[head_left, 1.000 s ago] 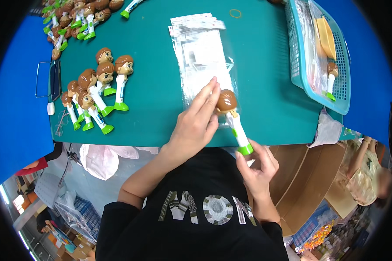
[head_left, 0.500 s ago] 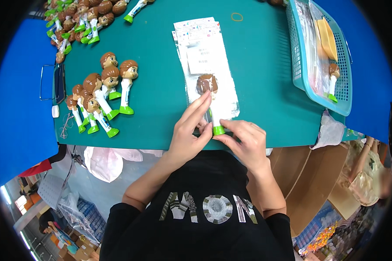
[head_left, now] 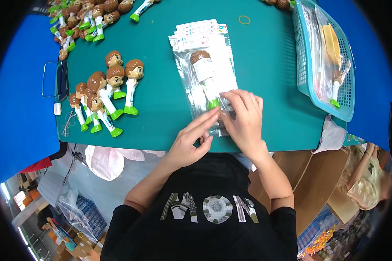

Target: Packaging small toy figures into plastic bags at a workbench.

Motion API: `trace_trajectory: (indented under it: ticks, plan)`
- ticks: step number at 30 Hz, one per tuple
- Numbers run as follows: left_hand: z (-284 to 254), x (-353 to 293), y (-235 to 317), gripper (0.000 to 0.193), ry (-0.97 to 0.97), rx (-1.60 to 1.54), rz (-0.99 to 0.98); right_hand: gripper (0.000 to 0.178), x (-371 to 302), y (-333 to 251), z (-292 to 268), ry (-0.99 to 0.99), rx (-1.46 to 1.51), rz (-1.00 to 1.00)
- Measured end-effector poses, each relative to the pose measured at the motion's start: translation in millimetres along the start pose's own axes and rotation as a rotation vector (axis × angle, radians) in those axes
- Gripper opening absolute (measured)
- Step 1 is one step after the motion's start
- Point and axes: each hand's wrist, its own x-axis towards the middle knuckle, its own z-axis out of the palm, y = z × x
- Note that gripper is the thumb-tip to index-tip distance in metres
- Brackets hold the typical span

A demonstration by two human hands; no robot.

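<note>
A toy figure (head_left: 200,57) with brown hair, white body and green feet lies inside a clear plastic bag (head_left: 184,69) with a printed top edge. A white label covers part of the figure. My left hand (head_left: 191,140) rests at the bag's near end, fingers stretched toward the green feet and thumb apart. With bent fingers, my right hand (head_left: 245,119) grips the bag's right side beside the feet; its fingertips are partly hidden. More printed bags (head_left: 228,56) lie underneath.
Several loose figures (head_left: 104,93) lie to the left, with a larger pile (head_left: 85,17) at the far left. A blue-green basket (head_left: 304,65) at the right holds bags, a yellow tray (head_left: 331,45) and a figure (head_left: 336,89). A rubber band (head_left: 244,20) lies far back.
The figure, earlier between both hands over the bags, has moved away from me and now lies inside a bag. My right hand has shifted up along the bag; my left fingers have lowered toward the feet.
</note>
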Motion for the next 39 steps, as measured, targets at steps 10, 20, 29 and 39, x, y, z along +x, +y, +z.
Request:
trace_trajectory:
  ticks: [10, 20, 29, 39]
  plan:
    - [-25, -21, 9, 0.034, 0.171, 0.108, -0.006, 0.036, 1, -13, -8, -0.038, 0.123, 0.036]
    - [-29, -20, 4, 0.005, 0.175, -0.026, -0.387, 0.019, -25, -35, 13, -0.175, 0.412, 0.065]
    - [-30, -24, -2, 0.007, 0.193, -0.063, -0.386, 0.013, -22, -38, 17, -0.325, 0.447, 0.12]
    - [-36, -8, -1, 0.011, 0.165, -0.017, -0.38, 0.013, -21, -37, 19, -0.335, 0.419, 0.117]
